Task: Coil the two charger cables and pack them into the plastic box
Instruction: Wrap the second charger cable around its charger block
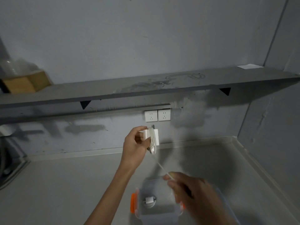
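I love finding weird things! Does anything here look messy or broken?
The wall under the shelf has dark patchy smears, like uneven paint, and the shelf top shows swirly stains. Nothing looks spilled or broken; one charger lies neatly in the box.

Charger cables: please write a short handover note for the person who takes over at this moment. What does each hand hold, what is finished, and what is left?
Left hand: grips the second charger, raised above the counter, with several cable turns wound around it.
Right hand: pinches the loose cable, which is stretched between the two hands.
Plastic box: open on the counter, below the right hand.
Done: the first charger lies coiled inside the box.
Left: wind the loose cable onto the second charger, then place it in the box beside the first one.
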A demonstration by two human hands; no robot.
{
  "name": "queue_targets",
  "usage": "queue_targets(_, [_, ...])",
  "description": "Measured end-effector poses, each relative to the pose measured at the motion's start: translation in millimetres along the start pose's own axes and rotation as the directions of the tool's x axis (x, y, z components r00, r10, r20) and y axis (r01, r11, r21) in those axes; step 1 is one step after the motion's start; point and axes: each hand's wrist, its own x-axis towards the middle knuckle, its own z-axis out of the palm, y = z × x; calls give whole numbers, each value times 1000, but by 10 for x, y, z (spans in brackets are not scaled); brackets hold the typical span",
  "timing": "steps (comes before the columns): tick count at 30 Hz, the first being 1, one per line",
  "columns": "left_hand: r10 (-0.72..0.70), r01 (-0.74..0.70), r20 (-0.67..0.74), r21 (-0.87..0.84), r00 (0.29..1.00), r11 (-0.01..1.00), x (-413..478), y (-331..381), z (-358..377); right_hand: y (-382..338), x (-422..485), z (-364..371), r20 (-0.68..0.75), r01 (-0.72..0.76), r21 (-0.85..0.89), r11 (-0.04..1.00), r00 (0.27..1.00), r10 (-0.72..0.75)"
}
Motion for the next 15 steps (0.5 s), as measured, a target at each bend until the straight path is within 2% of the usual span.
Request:
queue_targets(2, [49,-53,75,54,996,997,-112,-2,-6,-7,44,-255,-168,152,-210,966,968,-189])
queue_targets(4, [73,-86,174,72,982,994,-275,57,-9,2,167,-530,-314,251,-374,893,872,-376])
queue_targets(6, [100,-120,293,53,951,991,-486,175,-4,-4,332,-765,-326,340,-472,813,790,-519])
queue_targets(8, [168,-184,397,2,902,983,-689,342,-8,-12,504,-934,-310,408,-483,775,748,-587])
queue_targets(10, [207,-196,456,-72,866,978,-820,506,-47,12,659,-1005,-318,455,-357,816,762,-564])
queue_targets(12, [232,-188,457,-141,859,972,-851,627,-120,71,774,-977,-312,471,-108,875,820,-480])
queue_targets(15, [258,-190,432,-194,864,962,-812,719,-206,145,840,-774,-240,379,278,883,917,-318])
